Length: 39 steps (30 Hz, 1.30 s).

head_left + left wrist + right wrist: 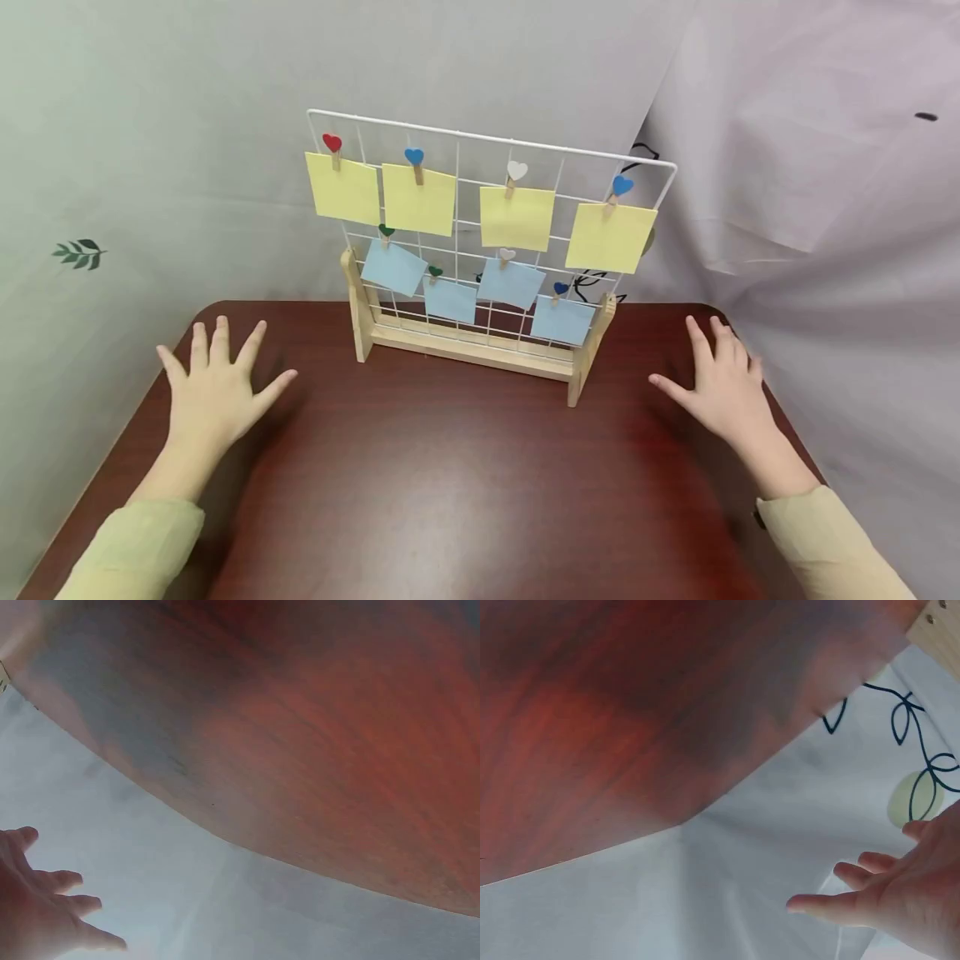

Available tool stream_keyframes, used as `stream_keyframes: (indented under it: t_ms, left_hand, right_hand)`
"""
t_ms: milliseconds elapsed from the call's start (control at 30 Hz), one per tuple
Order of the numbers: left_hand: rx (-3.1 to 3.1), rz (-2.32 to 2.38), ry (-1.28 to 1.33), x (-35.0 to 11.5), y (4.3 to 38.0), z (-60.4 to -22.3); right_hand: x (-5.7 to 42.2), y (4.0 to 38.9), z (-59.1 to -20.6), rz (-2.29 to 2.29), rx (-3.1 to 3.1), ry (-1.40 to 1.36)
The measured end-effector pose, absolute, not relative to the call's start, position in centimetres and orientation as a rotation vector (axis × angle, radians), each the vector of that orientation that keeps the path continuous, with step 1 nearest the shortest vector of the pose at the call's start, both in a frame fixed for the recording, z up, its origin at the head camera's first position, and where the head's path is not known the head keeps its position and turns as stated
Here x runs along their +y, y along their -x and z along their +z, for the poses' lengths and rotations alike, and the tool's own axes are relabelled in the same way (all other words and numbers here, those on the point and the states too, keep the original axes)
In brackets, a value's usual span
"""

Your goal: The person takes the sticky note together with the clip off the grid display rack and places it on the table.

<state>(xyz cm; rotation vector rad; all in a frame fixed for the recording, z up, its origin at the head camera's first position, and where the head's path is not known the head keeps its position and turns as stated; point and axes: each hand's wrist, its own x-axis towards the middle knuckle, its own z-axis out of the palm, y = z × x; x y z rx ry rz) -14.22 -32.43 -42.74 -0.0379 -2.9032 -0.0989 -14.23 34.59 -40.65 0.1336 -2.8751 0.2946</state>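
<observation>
Plainly, our left hand [212, 402] and right hand [726, 390] spread, well apart, holding nothing; we judge rack [472, 352] light, stiff, best gripped by wooden posts [361, 312].

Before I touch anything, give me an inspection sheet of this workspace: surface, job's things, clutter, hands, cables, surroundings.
Surface: dark reddish-brown tabletop, glossy.
Job's things: wire grid upright in a wooden stand; four yellow notes above four blue notes, held by heart clips.
Clutter: nothing seen.
Hands: left hand and right hand either side of the stand, fingers spread, holding nothing; table contact unclear.
Cables: nothing seen; dark loops behind look printed.
Surroundings: pale cloth with a leaf print at left.
</observation>
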Motion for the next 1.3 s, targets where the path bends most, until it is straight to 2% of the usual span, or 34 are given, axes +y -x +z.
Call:
stream_keyframes:
  t_ms: [200, 767, 1300]
  left_hand:
    - [-2.854, -0.223, 0.064, -31.7, 15.2, -42.2]
    - [-2.769, -1.150, 0.075, -27.7, 18.9, -39.5]
    - [-2.527, -1.599, -0.010, -24.3, 22.5, -37.9]
  right_hand:
    - [33.3, 14.7, -39.6, 0.445, -2.802, -0.164]
    - [28.6, 15.5, -37.6, 1.281, -2.552, -0.167]
    - [24.2, 17.2, -37.5, 1.532, -2.344, -0.174]
